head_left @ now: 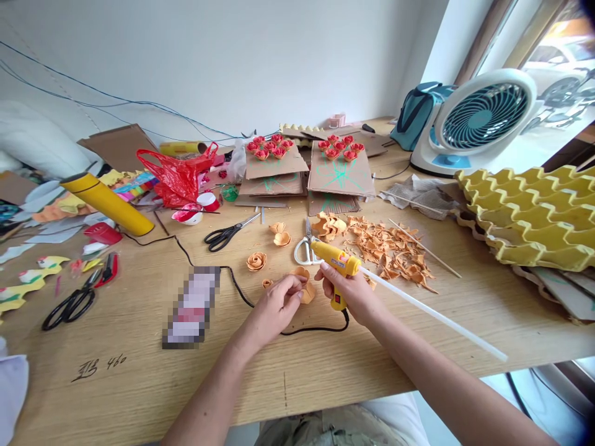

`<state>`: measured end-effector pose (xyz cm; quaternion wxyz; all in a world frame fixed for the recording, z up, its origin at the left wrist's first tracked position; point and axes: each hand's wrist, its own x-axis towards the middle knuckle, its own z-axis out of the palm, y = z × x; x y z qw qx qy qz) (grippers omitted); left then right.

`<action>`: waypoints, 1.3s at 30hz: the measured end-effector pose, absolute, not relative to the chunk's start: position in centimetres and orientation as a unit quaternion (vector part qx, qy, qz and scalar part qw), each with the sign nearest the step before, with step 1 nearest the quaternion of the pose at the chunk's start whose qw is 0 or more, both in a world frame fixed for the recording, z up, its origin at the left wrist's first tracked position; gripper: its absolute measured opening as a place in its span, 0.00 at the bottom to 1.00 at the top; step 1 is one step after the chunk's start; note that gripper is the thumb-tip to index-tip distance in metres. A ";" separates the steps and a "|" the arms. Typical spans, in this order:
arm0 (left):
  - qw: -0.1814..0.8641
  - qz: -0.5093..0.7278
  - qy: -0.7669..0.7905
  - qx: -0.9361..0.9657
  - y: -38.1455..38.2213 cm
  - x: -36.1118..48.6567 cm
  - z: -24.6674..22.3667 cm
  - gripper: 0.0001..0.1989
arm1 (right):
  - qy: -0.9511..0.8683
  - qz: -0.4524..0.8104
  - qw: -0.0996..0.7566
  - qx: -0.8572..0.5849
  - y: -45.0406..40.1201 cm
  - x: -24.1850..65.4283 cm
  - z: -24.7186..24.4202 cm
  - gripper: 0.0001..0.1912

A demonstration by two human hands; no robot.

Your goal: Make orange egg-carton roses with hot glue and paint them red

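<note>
My right hand (346, 286) is wrapped round a yellow glue gun (338, 260), with a long white glue stick (432, 313) out of its back. The fingers of my left hand (279, 303) are closed on an orange petal piece (307, 291) at the table's middle. An orange rolled flower (256, 261) and a small orange bud (266, 283) lie left of it, with loose orange cups (281, 238) behind. White-handled scissors (304, 251) lie partly behind the gun's nozzle.
Orange scraps (390, 248) and a thin stick (425, 248) lie to the right. Black scissors (227, 235), a blurred phone-like object (193, 306) and a black cord are leftward. Red flowers stand on cardboard (341, 176) behind. A fan (478, 118) and yellow egg trays (534, 217) occupy the right.
</note>
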<state>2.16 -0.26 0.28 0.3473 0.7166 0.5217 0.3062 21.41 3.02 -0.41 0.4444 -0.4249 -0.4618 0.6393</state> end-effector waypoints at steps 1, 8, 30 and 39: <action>0.350 0.309 0.525 0.711 -0.3 2.1 0.5 0.07 | -0.457 0.643 0.449 -0.419 3.0 21.4 -0.3 0.29; 0.425 0.363 0.515 0.650 -0.6 1.0 2.2 0.08 | -0.444 0.669 0.438 -0.404 2.6 22.2 0.3 0.29; 0.551 0.604 0.482 0.316 0.6 0.7 2.6 0.22 | -0.684 0.456 0.412 -0.392 0.6 21.6 0.7 0.14; 0.540 0.593 0.493 0.338 0.4 1.3 2.4 0.20 | -0.707 0.443 0.397 -0.383 0.8 21.5 0.5 0.12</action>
